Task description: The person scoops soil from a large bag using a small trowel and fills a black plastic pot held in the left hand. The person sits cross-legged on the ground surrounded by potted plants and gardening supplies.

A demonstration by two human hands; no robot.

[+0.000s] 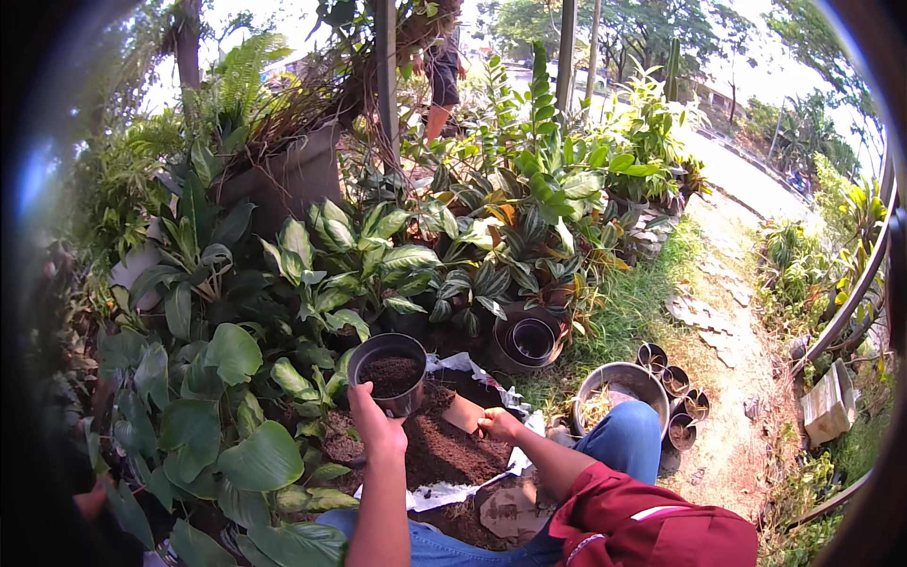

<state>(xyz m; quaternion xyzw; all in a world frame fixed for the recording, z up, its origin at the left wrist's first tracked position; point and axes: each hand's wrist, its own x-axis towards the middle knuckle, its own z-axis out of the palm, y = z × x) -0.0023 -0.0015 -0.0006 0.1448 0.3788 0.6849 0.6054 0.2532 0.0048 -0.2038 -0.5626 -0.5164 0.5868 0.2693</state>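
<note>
My left hand [380, 423] grips a black plastic plant pot [409, 405] from below and its near side, holding it tilted. Dark soil [390, 375] partly fills the pot. To the right, my right hand [500, 425] is closed around the end of a tan, flat-bladed scoop [464, 414]. The scoop's far end points left toward the pot and meets brown soil; whether it is dug in or just loaded is hard to tell. Beneath both hands lies a heap of crumbly soil [450, 453] on an opened white plastic sack [453, 497] with ragged edges.
Broad-leaved potted plants [234, 439] crowd the left and far side. Nested pots [531, 340] stand beyond the sack. Near my right knee are a metal basin [662, 393] with dry plant matter and several small pots [682, 431]. A person [444, 78] stands in the background.
</note>
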